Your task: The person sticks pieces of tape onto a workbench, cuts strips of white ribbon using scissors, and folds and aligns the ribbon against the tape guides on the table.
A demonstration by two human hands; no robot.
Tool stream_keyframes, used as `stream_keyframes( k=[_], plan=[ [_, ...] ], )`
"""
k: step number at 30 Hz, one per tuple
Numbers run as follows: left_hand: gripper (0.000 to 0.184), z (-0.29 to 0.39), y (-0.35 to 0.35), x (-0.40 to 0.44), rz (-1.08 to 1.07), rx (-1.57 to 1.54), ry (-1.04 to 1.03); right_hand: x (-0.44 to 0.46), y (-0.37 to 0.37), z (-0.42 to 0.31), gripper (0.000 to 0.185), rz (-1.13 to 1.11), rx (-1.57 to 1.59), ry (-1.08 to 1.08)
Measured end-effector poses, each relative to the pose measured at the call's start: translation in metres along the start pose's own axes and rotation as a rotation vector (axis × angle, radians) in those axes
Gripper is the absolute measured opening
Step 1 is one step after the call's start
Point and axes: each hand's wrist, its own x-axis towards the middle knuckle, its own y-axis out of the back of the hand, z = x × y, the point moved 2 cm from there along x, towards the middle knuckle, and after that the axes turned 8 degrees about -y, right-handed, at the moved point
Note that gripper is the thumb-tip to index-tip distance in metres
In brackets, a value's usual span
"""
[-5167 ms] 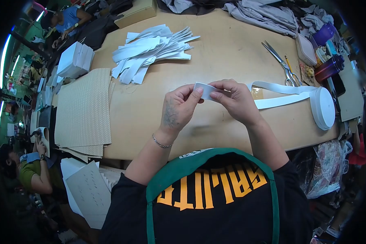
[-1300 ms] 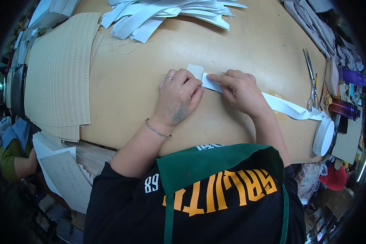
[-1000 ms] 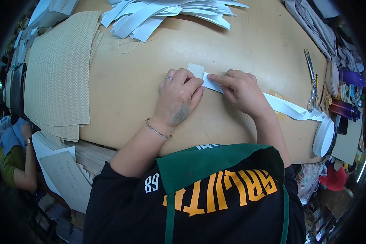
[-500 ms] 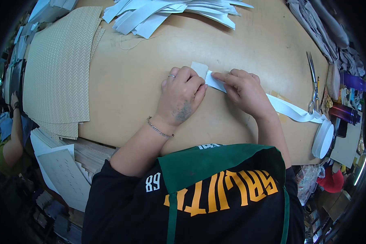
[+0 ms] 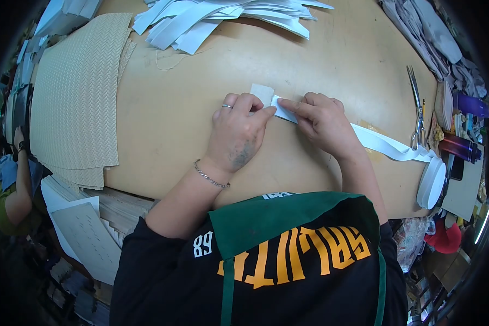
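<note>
A white strip [image 5: 376,140] runs from the roll [image 5: 432,183] on the right, under my right hand, to a small pale card [image 5: 262,94] on the table. My left hand [image 5: 241,125] has its fingers bent over the lower part of the card, thumb tip near the strip's end. What its curled fingers grip is hidden. My right hand [image 5: 320,120] presses its forefinger on the strip near that end, its other fingers curled in. Under the strip, close to my right hand, a darker edge shows.
Cut white strips [image 5: 201,22] lie piled at the back. Woven-pattern sheets [image 5: 79,98] are stacked at left, scissors [image 5: 417,108] and a dark bottle [image 5: 460,146] at right. Another person's arm [image 5: 22,179] shows at far left.
Since the oldest frame, my hands have gone from holding a small piece up to pressing card and strip on the table. Lately my left thumb has shifted up toward the strip's end.
</note>
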Motion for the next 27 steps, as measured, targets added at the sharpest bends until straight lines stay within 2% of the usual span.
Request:
stream_keyframes(
  k=[8,14,23,27],
  plan=[
    [0.016,-0.001,-0.002,-0.002,-0.014,0.038,0.026,-0.001,-0.001,-0.001,0.037,0.011,-0.032,0.014],
    [0.021,0.001,0.0,-0.001,0.0,0.009,0.031,-0.001,0.0,-0.003,0.035,0.006,-0.057,0.005],
    [0.025,0.009,0.001,-0.002,-0.041,0.137,-0.101,0.0,0.0,-0.004,0.034,-0.011,-0.033,-0.035],
    [0.028,0.006,0.003,-0.006,-0.015,0.048,-0.158,-0.002,0.001,-0.006,0.034,0.014,-0.033,-0.04]
  ],
)
